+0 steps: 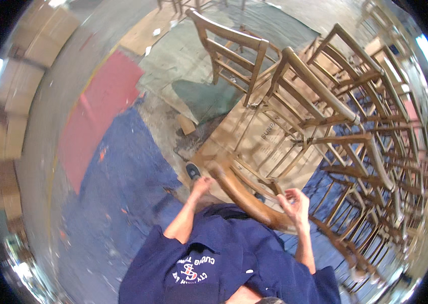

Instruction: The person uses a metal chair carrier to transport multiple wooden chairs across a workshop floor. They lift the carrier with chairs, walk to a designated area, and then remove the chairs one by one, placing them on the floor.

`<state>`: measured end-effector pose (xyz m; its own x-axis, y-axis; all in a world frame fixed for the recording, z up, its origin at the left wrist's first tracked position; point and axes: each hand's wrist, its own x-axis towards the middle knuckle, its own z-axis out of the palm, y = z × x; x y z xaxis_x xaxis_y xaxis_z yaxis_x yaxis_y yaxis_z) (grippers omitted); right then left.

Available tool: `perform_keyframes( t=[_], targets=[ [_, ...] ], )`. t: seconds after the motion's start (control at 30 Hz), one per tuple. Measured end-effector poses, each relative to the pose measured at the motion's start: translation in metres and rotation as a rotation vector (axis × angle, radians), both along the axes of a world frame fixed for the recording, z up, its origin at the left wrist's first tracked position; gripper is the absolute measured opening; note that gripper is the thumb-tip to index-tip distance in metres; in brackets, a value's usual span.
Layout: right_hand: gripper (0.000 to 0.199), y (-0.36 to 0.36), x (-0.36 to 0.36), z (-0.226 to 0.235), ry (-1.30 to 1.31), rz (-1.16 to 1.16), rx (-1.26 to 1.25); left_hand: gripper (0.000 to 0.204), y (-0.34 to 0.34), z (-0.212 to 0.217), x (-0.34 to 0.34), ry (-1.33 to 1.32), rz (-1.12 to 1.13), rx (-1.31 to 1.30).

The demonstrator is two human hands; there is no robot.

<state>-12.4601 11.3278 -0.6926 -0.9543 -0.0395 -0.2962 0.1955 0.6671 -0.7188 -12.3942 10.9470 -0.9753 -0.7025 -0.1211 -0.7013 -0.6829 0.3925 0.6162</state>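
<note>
Right in front of my body stands a brown wooden chair frame, its curved top rail (247, 195) running from the upper left to the lower right. My left hand (202, 186) is beside the rail's left end, blurred, and its fingers do not show clearly. Near the rail's right end is my right hand (296, 205), raised with thumb and fingers apart and nothing visible in it. I cannot tell whether either hand touches the wood. A dark shoe (192, 171) shows just beyond my left hand.
Another chair frame (315, 91) stands beyond on a flat cardboard sheet (269, 144), with a further chair (234, 48) behind it. Several chair frames (371, 167) crowd the right side. Blue sheeting (123, 202) and a red sheet (102, 111) cover the floor at left. Cardboard boxes (21, 86) line the left edge.
</note>
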Motion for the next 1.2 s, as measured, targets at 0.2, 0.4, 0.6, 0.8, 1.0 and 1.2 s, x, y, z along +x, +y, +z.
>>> perform_keyframes(
  t=[0.2, 0.4, 0.6, 0.8, 1.0, 1.2],
  targets=[
    [0.038, -0.155, -0.07, 0.018, 0.0, -0.183, -0.083, 0.062, -0.157, 0.01, 0.019, -0.023, -0.347, 0.015],
    [0.04, -0.252, -0.155, 0.032, -0.019, -0.069, -0.039, 0.056, -0.311, 0.073, -0.015, -0.131, 0.116, -0.249],
    [0.037, -0.288, -0.214, 0.011, 0.001, -0.367, -0.366, 0.055, -0.414, 0.07, -0.052, -0.275, 0.374, -0.015],
    [0.041, -0.292, -0.361, -0.022, 0.077, -0.889, -1.024, 0.055, -0.428, 0.089, -0.211, -0.046, 0.359, 0.153],
    [0.064, -0.291, -0.504, -0.044, 0.416, -1.319, -0.876, 0.055, -0.386, 0.155, -0.478, 0.242, 0.065, 0.026],
    [0.065, -0.264, -0.54, -0.074, 0.613, -1.419, -1.093, 0.083, -0.321, 0.206, -0.653, 0.777, -0.039, 0.243]
  ],
)
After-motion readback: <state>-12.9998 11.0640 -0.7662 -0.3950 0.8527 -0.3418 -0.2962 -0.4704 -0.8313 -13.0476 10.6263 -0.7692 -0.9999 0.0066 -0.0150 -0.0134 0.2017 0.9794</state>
